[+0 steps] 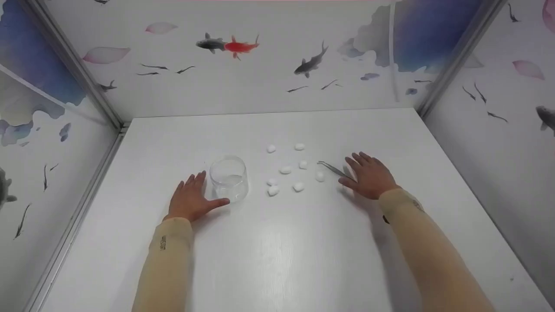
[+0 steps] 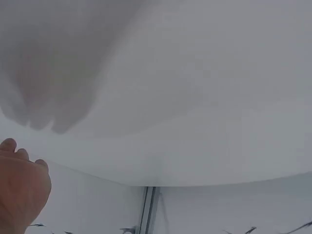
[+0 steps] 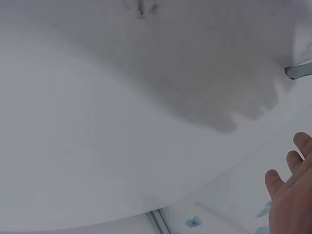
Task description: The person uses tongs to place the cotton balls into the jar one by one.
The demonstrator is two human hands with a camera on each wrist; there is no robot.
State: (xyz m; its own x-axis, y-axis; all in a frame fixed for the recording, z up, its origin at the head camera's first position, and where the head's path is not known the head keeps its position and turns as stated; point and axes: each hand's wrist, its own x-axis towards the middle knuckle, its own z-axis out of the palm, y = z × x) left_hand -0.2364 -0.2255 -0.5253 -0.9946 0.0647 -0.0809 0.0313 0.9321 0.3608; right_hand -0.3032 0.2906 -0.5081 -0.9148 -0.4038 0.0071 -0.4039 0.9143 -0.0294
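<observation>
A clear, round plastic or glass jar (image 1: 230, 184) stands on the white table, left of the middle. My left hand (image 1: 190, 197) is beside it, fingers spread along its left side and thumb reaching out in front of its base. To the right, metal tweezers (image 1: 333, 168) lie with their bent tips pointing left. My right hand (image 1: 368, 177) is spread over their back end, thumb and fingers straight, hiding that end in the head view. Several small white balls, like cotton balls (image 1: 285, 170), lie scattered between the jar and the tweezers. The right wrist view shows the tweezers' end (image 3: 298, 71) near my fingers.
The white table (image 1: 269, 251) is enclosed by a back wall (image 1: 260, 86) and side walls printed with fish and petals. Metal corner posts (image 1: 106, 99) stand at the back corners. One white ball (image 1: 319, 176) lies just left of my right thumb.
</observation>
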